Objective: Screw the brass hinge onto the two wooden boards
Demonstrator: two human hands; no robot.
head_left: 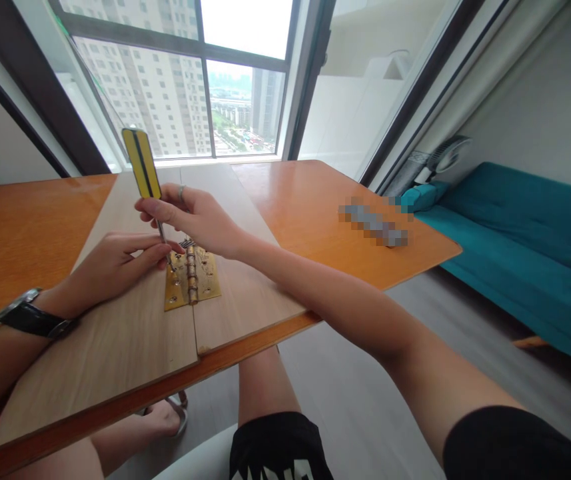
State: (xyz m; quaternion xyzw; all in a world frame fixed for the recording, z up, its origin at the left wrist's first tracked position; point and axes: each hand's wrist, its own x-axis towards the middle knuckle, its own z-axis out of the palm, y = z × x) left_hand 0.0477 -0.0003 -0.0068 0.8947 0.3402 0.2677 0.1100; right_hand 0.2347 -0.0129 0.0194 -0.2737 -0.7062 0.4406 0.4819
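Observation:
A screwdriver with a yellow, black-striped handle stands tilted over a brass hinge. My right hand is closed around the lower end of its handle and the top of the shaft. My left hand rests on the left board, its thumb and fingertips closed about the lower shaft near the tip. The tip meets the left leaf of the hinge, close to a screw hole; whether a screw sits under it is hard to make out. Several small screws lie at the hinge's far end.
Two pale wood boards lie side by side on an orange wooden table, the hinge spanning their seam. A blurred-out object lies on the table's right. Beyond stand a teal sofa and a small fan. Windows are behind the table.

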